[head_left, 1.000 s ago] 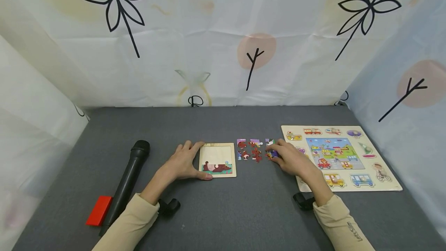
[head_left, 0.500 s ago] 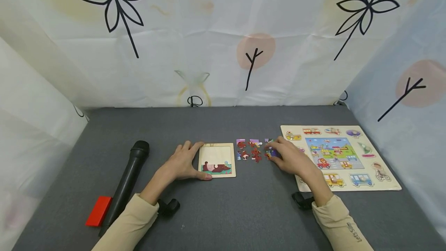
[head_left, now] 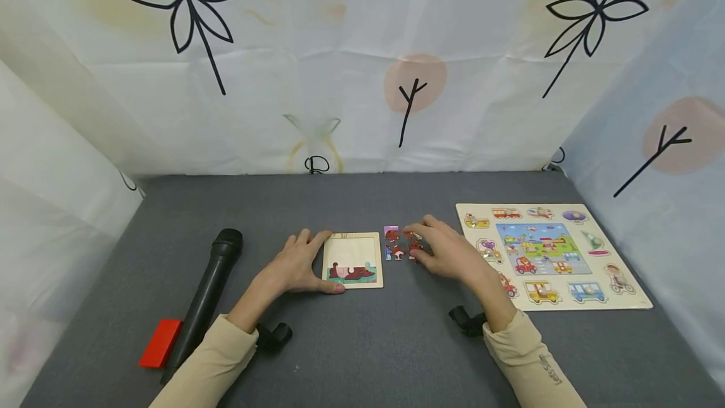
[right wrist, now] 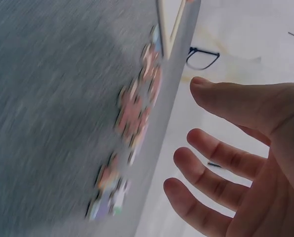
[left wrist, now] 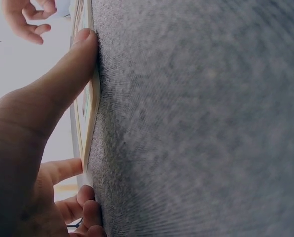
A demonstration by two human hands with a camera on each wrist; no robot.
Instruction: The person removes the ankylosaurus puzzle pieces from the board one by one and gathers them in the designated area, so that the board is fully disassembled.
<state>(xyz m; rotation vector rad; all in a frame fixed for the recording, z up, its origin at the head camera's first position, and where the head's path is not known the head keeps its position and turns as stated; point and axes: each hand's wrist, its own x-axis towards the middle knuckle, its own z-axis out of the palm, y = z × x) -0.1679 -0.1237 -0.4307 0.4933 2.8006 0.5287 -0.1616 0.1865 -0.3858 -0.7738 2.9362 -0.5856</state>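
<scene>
My left hand (head_left: 294, 266) holds a small wooden puzzle tray (head_left: 354, 244) at its left side. Its thumb lies along the near edge and its index finger touches the far corner, as the left wrist view (left wrist: 85, 123) shows too. Joined pieces with a brown animal picture fill the tray's lower part. Above the loose jigsaw pieces (head_left: 392, 233) right of the tray hovers my right hand (head_left: 447, 250), hiding some of them. In the right wrist view the fingers are loosely bent, apart from the blurred jigsaw pieces (right wrist: 131, 113), and hold nothing.
A larger wooden puzzle board (head_left: 544, 247) with vehicle pictures lies on the right. On the left, a black microphone (head_left: 206, 298) lies beside a red block (head_left: 161, 343). White patterned curtains (head_left: 362, 80) stand around the grey table (head_left: 362, 357).
My right hand has moved left from the rightmost loose pieces to over the middle ones, uncovering the vehicle board's left edge. The left hand and the tray have stayed put.
</scene>
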